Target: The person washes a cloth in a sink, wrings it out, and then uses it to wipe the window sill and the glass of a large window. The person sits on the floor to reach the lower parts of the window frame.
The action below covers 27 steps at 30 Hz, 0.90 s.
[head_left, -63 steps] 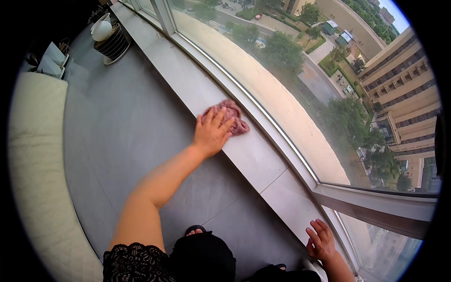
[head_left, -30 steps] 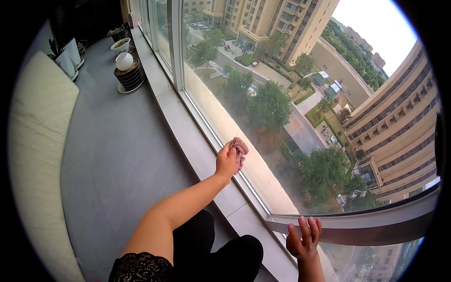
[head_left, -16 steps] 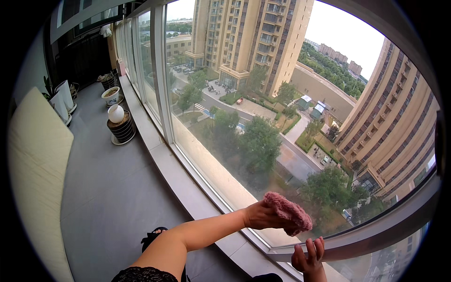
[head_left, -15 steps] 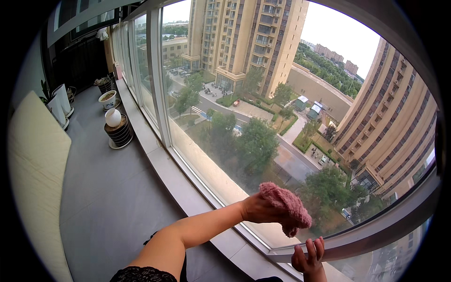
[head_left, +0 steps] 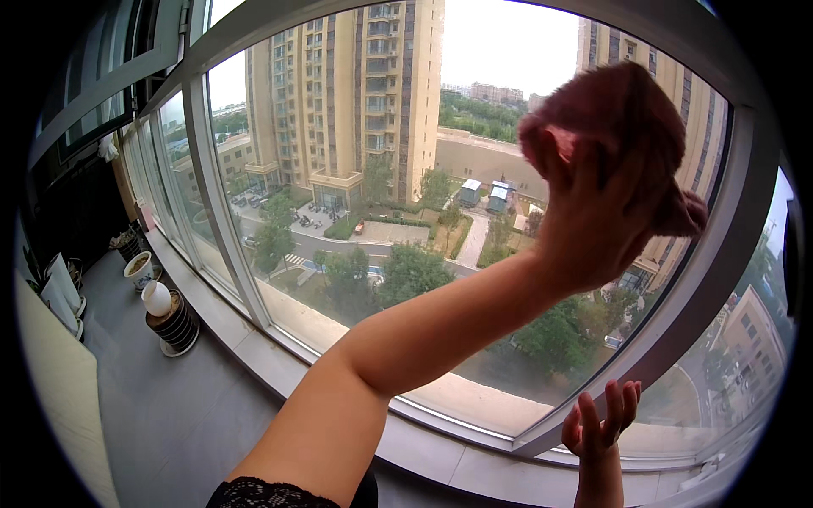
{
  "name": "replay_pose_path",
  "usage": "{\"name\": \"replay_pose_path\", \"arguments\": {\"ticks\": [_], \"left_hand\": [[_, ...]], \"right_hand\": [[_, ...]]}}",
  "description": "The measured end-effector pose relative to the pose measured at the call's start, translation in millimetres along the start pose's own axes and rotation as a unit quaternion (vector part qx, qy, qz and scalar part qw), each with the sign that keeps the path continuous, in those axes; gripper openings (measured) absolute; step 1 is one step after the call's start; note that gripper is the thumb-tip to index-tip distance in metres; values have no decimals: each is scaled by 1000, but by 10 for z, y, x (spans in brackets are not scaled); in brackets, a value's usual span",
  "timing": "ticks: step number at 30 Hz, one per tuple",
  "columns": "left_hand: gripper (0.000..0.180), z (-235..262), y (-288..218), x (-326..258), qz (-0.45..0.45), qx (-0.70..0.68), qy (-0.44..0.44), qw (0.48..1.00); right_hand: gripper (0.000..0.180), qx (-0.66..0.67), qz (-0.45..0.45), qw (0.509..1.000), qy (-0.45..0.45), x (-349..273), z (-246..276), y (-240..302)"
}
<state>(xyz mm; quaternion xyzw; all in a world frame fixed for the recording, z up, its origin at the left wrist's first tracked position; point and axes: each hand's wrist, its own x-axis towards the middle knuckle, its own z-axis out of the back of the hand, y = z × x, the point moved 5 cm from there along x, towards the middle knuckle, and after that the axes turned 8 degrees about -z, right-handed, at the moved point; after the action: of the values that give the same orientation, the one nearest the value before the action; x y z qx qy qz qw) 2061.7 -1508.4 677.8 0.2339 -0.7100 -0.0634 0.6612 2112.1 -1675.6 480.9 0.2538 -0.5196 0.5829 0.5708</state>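
- The left hand [head_left: 593, 224] is raised high against the window glass [head_left: 381, 169], with a pink cloth [head_left: 622, 127] bunched under it. The fingers are closed over the cloth and press it to the pane; the fingertips themselves are hidden behind the fabric.
- The cloth sits near the upper right of the pane, just beside the grey frame post [head_left: 720, 254].
- The right hand [head_left: 601, 423] is low, with fingers upright and slightly spread, empty, resting against the lower part of the frame where the post meets the sill [head_left: 474, 423].
- To wipe well here, it seems best to flatten the cloth so more of it meets the glass, keep even pressure from the palm, and work in overlapping strokes from the top edge downward, ending in the corner by the post where grime tends to gather. The low hand looks useful as a brace while reaching this high.
- The glass is a large, smooth pane; whether it is wet or streaked cannot be told.
- Outside, far below, are tall apartment blocks, trees and a road.
- Inside, a grey floor [head_left: 186, 406] runs along a row of windows. At left stand a stack of dark plates with a white ball on top [head_left: 169, 317], a white pot [head_left: 138, 269] and a pale cushion edge [head_left: 59, 406].
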Motion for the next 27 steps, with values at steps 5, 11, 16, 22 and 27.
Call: {"name": "replay_pose_path", "arguments": {"ticks": [5,11,16,22,27], "left_hand": [[38,-39,-217,84,-126,-143,46,981],[54,1104,2308,-56,116,116,21,986],[61,1435,2980,-266,393,260,-72,879],[41,9,367,656,-59,2,3,998],[38,-276,83,1093,-294,-98,121,943]], "right_hand": [[30,-24,-2,1000,-14,262,163,173],[26,-64,-43,996,-36,481,211,-150],[25,-37,-88,992,-88,837,48,1],[23,-40,-122,986,-110,984,1,-73],[26,-46,-131,984,-113,961,0,-371]]}}
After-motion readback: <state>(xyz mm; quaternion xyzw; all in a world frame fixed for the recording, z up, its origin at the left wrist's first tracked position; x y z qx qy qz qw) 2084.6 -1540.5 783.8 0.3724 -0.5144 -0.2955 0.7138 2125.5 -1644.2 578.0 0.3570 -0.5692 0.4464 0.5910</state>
